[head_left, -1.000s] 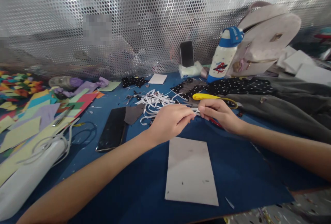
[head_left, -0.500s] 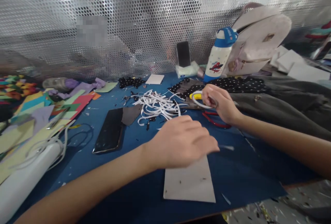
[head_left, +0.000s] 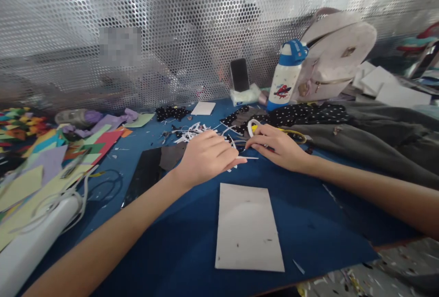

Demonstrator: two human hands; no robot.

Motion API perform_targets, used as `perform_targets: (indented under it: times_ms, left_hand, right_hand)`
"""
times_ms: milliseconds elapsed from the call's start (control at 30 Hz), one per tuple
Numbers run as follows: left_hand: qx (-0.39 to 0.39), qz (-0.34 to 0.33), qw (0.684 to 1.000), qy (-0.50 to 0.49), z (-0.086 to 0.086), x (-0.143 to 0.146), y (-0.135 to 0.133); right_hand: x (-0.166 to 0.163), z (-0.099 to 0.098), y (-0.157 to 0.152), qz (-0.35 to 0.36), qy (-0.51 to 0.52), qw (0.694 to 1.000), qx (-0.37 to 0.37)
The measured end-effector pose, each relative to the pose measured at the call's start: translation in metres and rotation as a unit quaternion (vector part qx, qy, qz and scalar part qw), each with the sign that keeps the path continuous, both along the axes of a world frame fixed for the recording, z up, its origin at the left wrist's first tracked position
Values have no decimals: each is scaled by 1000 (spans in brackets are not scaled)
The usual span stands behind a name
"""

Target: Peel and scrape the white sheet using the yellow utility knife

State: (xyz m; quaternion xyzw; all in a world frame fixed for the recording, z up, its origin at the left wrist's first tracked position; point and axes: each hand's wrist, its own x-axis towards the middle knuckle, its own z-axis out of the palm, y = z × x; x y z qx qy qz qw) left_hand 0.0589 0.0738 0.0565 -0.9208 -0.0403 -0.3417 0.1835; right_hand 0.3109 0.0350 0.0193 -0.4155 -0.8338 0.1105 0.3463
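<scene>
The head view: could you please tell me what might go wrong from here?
The strip in the left hand might tangle with the loose pile just behind it. Also, the left forearm might nudge the phone, since it passes right in front of it.

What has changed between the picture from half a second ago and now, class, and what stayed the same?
The left hand has moved away from the wearer and leftward, uncovering the white card's far end; a white strip now sticks out from its grip. The right hand has come slightly left, towards it. The card, blue-capped water bottle and pale backpack stayed put, though the view shifted slightly.
</scene>
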Motion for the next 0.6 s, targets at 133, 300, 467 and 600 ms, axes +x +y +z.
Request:
perform_targets:
  times_ms: [133,300,467,600]
  left_hand:
    - [100,-6,994,36,0,-2,3]
    - [153,-6,987,45,-1,-1,2]
    - [172,-6,984,49,-3,-1,4]
    - [183,-9,981,59,-5,0,3]
  right_hand:
    - [1,-6,3,-22,-53,998,34]
    - [0,-7,4,-1,-55,998,30]
    - [-6,-3,-3,41,9,999,-22]
    - [-14,1,-11,89,76,987,-110]
